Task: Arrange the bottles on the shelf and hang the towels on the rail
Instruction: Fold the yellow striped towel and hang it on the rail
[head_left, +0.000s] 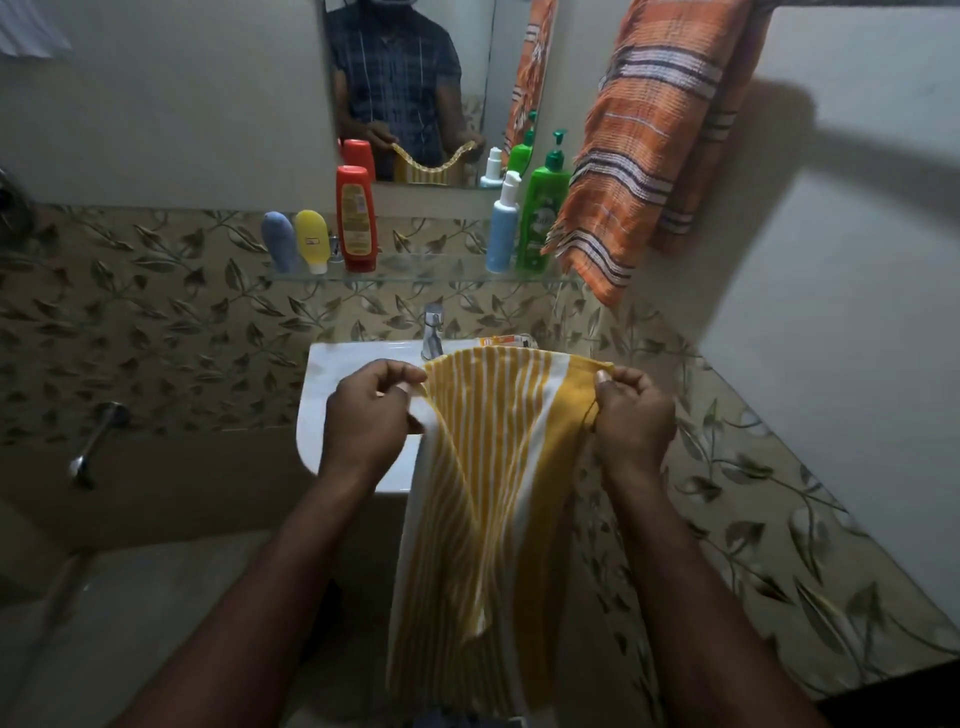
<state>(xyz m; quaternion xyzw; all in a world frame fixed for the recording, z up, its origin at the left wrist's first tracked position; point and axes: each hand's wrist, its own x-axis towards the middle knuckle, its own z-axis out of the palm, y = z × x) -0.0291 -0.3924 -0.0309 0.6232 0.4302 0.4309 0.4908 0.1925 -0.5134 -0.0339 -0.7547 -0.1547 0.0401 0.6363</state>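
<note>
Towel step: left hand (366, 415) and right hand (631, 415) are pinching the yellow towel's (493, 441) top corners; next is lifting onto the rail (857, 4), beside the orange towel (654, 130).

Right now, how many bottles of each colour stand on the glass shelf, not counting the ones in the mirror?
Blue: 2, blue tube and blue pump bottle
Yellow: 1, yellow tube
Red: 1, red bottle
Green: 1, green pump bottle
Total: 5
</note>
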